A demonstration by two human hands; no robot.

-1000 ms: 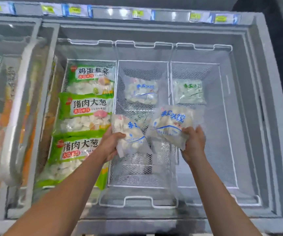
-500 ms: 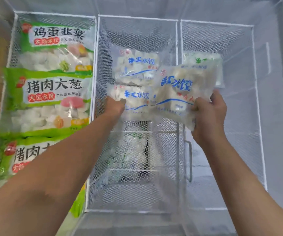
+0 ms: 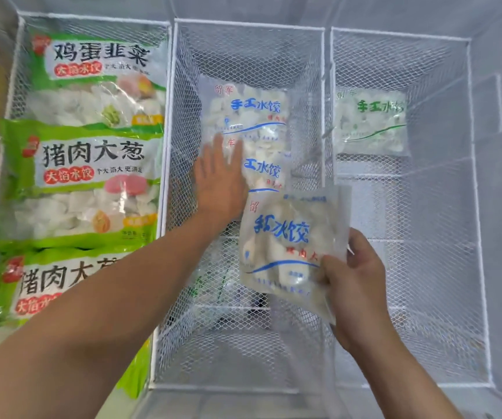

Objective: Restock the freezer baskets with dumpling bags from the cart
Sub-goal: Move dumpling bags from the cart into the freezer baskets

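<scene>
Inside a white chest freezer, the person's left hand (image 3: 219, 182) lies flat with fingers straight on a clear plastic dumpling bag with blue lettering (image 3: 263, 170) that, half a second ago, it was still carrying by the edge; that bag now rests in the white wire-mesh middle basket (image 3: 249, 25), just in front of an identical blue-lettered bag at the back (image 3: 246, 111). The right hand (image 3: 354, 282) pinches a third clear blue-lettered dumpling bag (image 3: 286, 246) by its lower right corner, holding it above the same basket and lower than it was a moment earlier. In the right-hand mesh basket (image 3: 401, 37) lies a single clear bag with green lettering (image 3: 370, 122); the left-hand basket (image 3: 92, 21) is packed with large green-bordered dumpling bags (image 3: 89, 173). One bag is thus placed and the next looks ready to go down in front of it (the near half of the middle basket is still bare mesh). The cart is out of view.
</scene>
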